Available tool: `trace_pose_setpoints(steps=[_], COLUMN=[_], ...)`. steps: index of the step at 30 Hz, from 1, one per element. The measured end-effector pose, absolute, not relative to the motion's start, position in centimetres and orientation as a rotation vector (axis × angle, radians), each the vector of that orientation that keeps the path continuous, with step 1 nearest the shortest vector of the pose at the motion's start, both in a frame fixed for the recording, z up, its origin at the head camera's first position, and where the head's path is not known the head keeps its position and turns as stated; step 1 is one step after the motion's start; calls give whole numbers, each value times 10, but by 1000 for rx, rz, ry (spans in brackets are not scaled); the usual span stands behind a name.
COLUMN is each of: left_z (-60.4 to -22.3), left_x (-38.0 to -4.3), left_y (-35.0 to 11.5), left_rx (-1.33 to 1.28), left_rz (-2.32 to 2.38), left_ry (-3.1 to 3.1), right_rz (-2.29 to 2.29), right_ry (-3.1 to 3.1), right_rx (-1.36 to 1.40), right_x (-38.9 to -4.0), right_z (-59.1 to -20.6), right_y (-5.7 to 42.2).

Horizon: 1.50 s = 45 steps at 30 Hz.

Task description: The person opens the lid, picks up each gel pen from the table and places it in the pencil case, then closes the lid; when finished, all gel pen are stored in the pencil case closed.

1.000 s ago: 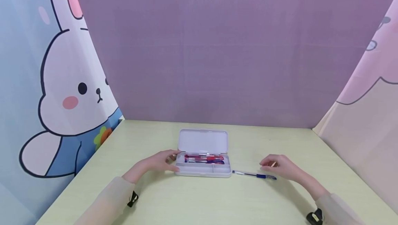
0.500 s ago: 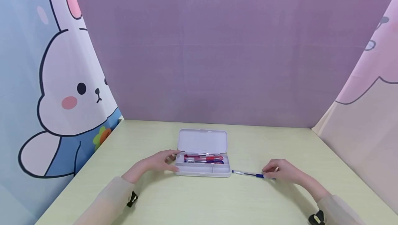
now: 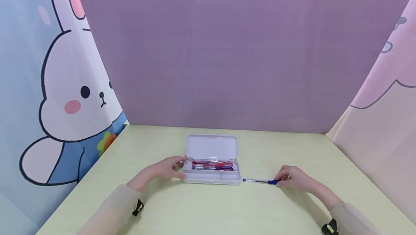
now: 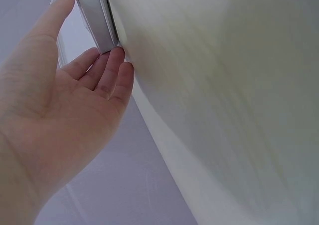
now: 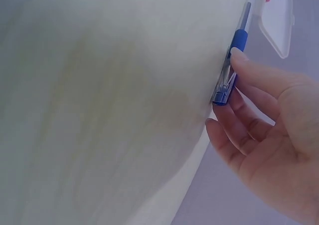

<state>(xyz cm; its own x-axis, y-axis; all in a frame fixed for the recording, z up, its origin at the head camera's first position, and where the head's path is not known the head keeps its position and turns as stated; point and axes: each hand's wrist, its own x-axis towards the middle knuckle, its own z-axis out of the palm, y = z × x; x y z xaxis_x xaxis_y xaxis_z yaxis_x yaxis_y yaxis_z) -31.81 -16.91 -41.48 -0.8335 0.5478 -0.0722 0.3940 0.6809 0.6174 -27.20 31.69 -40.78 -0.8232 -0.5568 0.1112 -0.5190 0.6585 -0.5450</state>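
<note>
An opened white pencil case [image 3: 212, 182] lies on the table, its lid [image 3: 212, 147] tipped back and several red and blue pens [image 3: 212, 165] in its rear compartment. My left hand [image 3: 167, 168] holds the case's left end, thumb near the front corner and fingers at the back; the left wrist view shows the fingertips [image 4: 117, 55] against the case's edge. To the right of the case, a clear pen with a blue grip [image 5: 239, 38] points its tip at the case. My right hand [image 3: 295, 178] pinches this pen near its blue end, thumb on one side, fingers on the other.
The pale wooden table [image 3: 208, 209] reaches back to a purple cloth panel [image 3: 208, 54]. A curtain with a cartoon rabbit [image 3: 81, 94] hangs on the left, and a pink and cream one [image 3: 386, 119] on the right. Each sleeve carries a black strap.
My right hand has come down slightly onto the pen and now pinches it; the pen has turned a little. The left hand has stayed at the pencil case.
</note>
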Motion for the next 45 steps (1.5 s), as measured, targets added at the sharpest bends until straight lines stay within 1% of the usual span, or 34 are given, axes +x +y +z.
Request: trace_pose_setpoints(steps=[16,23,29,38,45], left_z=[-416,-412,-415,-416,-416], left_x=[-320,-319,-320,-320,-320], left_y=[-170,-168,-170,-170,-169], left_rx=[790,751,778,774,754], left_rz=[897,895,892,908,906], left_ry=[2633,2636,2634,2627,2627], right_rz=[-859,-918,-985,-1012,-1055], right_ry=[2881,2963,3029,3039,3022], right_rx=[-1002,-958,-947,-852,-913], right_x=[-268,-269,-273,-281,-287], right_z=[-401,-393,-388,-377,-374], right_y=[318,320,318,300,281])
